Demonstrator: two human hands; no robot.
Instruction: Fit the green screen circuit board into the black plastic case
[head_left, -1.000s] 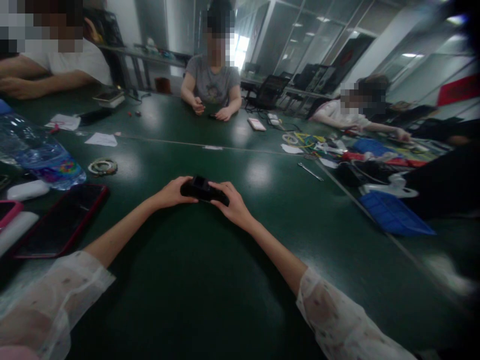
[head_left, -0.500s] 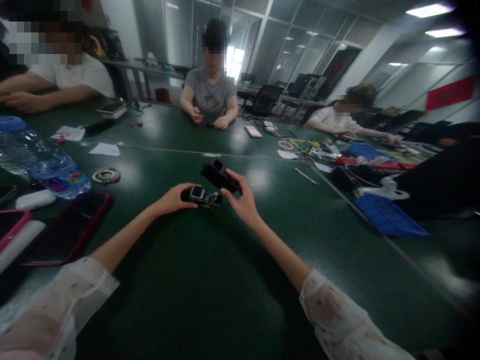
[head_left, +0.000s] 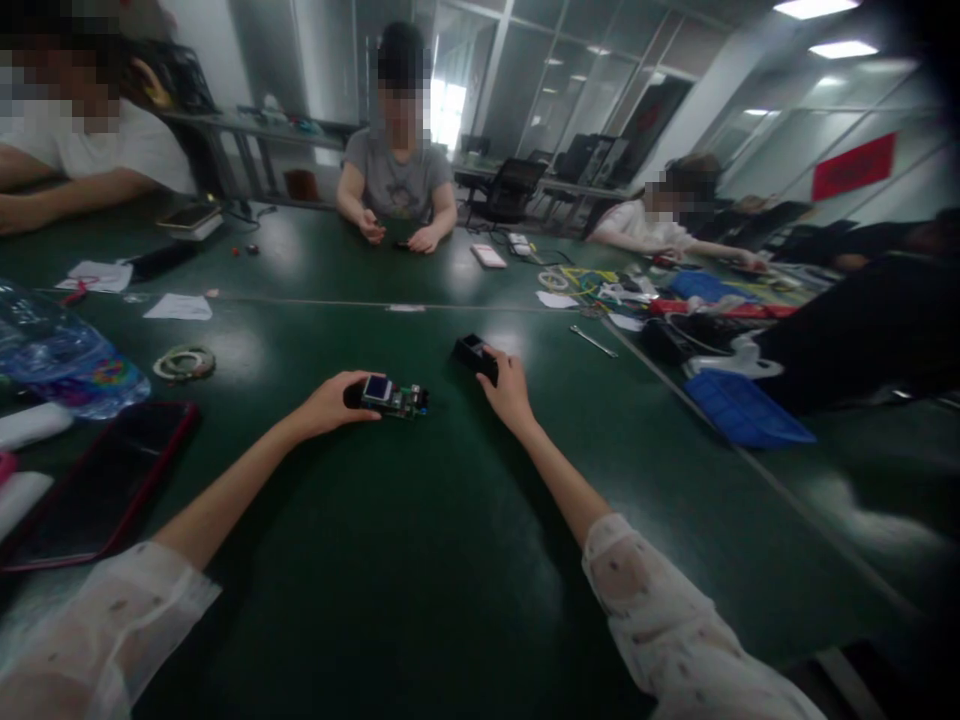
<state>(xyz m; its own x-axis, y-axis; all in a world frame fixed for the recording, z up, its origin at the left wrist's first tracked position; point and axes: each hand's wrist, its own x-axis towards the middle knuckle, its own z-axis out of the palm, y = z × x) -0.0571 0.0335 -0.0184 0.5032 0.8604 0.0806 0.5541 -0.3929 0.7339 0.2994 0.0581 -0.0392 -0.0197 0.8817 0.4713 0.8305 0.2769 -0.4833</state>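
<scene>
One circuit board (head_left: 405, 401), a flat, oblong green assembly carrying small parts and one square, glossy screen (head_left: 377, 389), is lying level at the middle of the worktop (head_left: 360, 570). The left hand (head_left: 334, 405) is closing its grip around the board's left end, thumb on the near side. To the board's right and slightly beyond it, the right hand (head_left: 511, 390) is keeping its grip closed on one black cover (head_left: 471, 352), box-shaped with a recess in its upper face. Whether the cover is touching the surface cannot be told. A gap is separating board and cover. Smooth, dark green surface is stretching from the board toward the wearer, giving both forearms room for moving. Beyond the board, one pale seam (head_left: 300, 303) is running crosswise. Left of the board, one ring-shaped item (head_left: 184, 363), one clear plastic bottle (head_left: 67, 355) and one red-edged phone (head_left: 112, 480) are lying. Right of the board, one slim metal wrench (head_left: 594, 342) and, farther out, one blue ribbed tray (head_left: 746, 408) are resting. Three co-workers are sitting beyond the board.
</scene>
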